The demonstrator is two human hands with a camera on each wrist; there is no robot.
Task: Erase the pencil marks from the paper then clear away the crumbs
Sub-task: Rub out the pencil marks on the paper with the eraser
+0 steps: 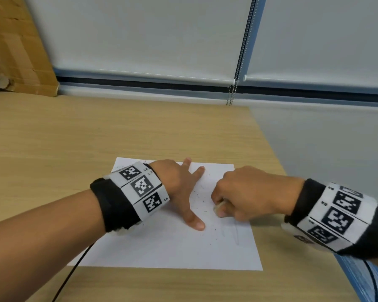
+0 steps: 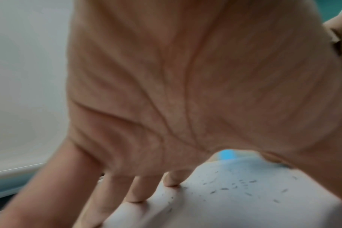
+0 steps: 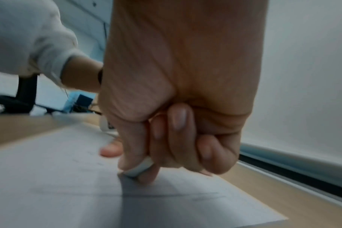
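Left forearm and tagged wristband sit closest to the head camera. The left hand lies flat on the paper with fingers spread straight, pinning the sheet to the table. The right hand is clenched around a small white eraser, pinched between thumb and fingers, its tip touching the paper just beside the left thumb.

Step in hand, as I judge it: erasing, not finished. Faint pencil marks remain near the sheet's right edge below the right hand, and dark crumbs are scattered between the two hands. The next move likely calls for taking the eraser over those leftover strokes while the left hand holds the sheet down; the crumb sweep comes after.

Hard to tell: most of the eraser is hidden inside the fist, only a white end shows in the right wrist view. The left wrist view is blurred and mostly palm, though the fingertips are seen resting on the paper. How much marking is already gone cannot be read. The pencil strokes are very faint.
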